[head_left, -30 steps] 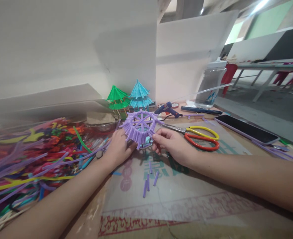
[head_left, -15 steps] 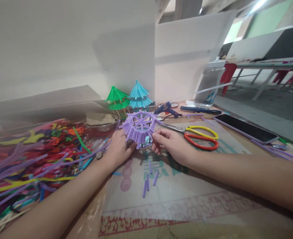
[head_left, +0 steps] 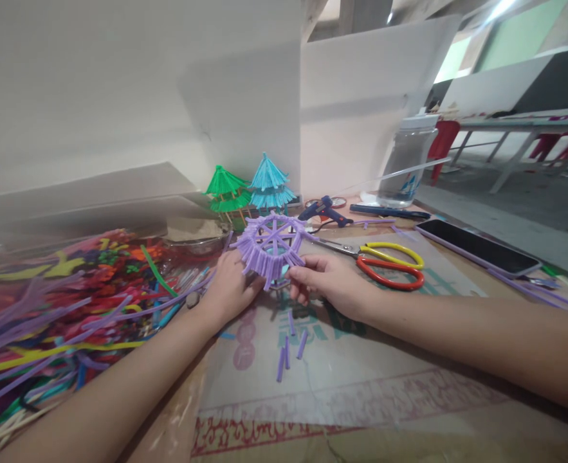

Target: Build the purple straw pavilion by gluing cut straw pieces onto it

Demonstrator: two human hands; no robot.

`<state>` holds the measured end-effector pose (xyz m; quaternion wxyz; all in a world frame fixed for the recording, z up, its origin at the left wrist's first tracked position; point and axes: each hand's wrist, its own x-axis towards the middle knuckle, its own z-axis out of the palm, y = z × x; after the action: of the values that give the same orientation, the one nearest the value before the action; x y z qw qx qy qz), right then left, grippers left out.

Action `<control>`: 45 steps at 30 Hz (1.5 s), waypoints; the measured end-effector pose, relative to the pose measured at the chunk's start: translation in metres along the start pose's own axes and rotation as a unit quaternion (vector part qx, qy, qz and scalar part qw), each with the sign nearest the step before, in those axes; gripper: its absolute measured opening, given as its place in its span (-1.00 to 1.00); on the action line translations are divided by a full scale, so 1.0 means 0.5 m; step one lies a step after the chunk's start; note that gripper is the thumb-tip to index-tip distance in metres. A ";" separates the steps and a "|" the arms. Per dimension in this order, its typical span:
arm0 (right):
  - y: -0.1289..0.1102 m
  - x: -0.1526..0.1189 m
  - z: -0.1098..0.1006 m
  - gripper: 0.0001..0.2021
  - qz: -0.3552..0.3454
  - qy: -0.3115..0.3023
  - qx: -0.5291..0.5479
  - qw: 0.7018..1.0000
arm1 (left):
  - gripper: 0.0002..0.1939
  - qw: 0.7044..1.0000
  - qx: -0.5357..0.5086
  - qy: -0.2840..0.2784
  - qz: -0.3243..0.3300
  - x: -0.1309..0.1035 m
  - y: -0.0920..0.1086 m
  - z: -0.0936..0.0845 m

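Observation:
A purple wheel-shaped piece (head_left: 274, 247), with spokes and a fringe of short stems round its ring, is held over the plastic sheet. My left hand (head_left: 228, 286) grips it from the left, its fingertips partly hidden beneath the fringe. Close against the lower right of the fringe, my right hand (head_left: 320, 280) has thumb and forefinger pinched together; whether a small bit is between them is too small to tell. Several cut purple stems (head_left: 287, 352) lie on the sheet below. Scissors (head_left: 390, 263) with yellow and red handles rest to the right of my right hand.
Colourful stems (head_left: 71, 302) pile up at the left. Green (head_left: 224, 190) and blue (head_left: 270, 183) roofed models stand behind, beside a glue gun (head_left: 325, 211). A phone (head_left: 476, 247) and a clear bottle (head_left: 404, 164) are at the right.
My right hand has shifted slightly left, closer under the purple fringe. My left hand and the purple piece have hardly moved.

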<state>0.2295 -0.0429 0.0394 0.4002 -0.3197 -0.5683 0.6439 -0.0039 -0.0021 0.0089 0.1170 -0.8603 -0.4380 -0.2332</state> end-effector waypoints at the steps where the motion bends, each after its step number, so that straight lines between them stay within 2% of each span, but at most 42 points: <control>1: 0.001 0.000 0.000 -0.62 0.000 0.000 0.009 1.000 | -0.69 1.000 -0.002 -0.002 -0.002 0.000 0.000 0.000; 8: 0.003 0.000 0.001 -0.64 -0.004 -0.003 0.030 1.000 | -0.69 1.000 -0.009 -0.015 -0.004 0.001 0.000 -0.002; 16: 0.005 0.003 0.001 -0.65 -0.030 0.012 0.042 0.999 | -0.66 1.000 -0.020 0.001 0.005 0.000 0.002 -0.004; 25: 0.007 0.006 0.001 -0.64 -0.026 0.025 0.034 0.999 | -0.65 1.000 -0.028 0.004 0.004 0.002 0.003 -0.005; 32: 0.000 -0.001 0.004 -0.66 0.020 -0.013 -0.029 0.999 | -0.68 1.000 -0.021 -0.006 -0.007 0.006 0.000 0.000; 39: 0.005 -0.011 0.009 -0.65 -0.008 -0.015 -0.054 0.998 | -0.68 0.999 -0.026 -0.003 -0.041 0.014 0.013 -0.010; 42: -0.027 -0.016 0.009 -0.75 -0.060 -0.025 -0.060 0.996 | -0.70 0.998 -0.035 -0.010 -0.049 0.014 0.016 -0.013; 45: -0.099 -0.045 0.008 -0.87 -0.148 -0.035 -0.069 0.986 | -0.68 0.997 -0.056 -0.008 -0.047 0.011 0.012 -0.010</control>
<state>0.2443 -0.0629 0.0878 0.4485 -0.2363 -0.6657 0.5476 0.0022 -0.0035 0.0160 0.0544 -0.8458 -0.4648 -0.2560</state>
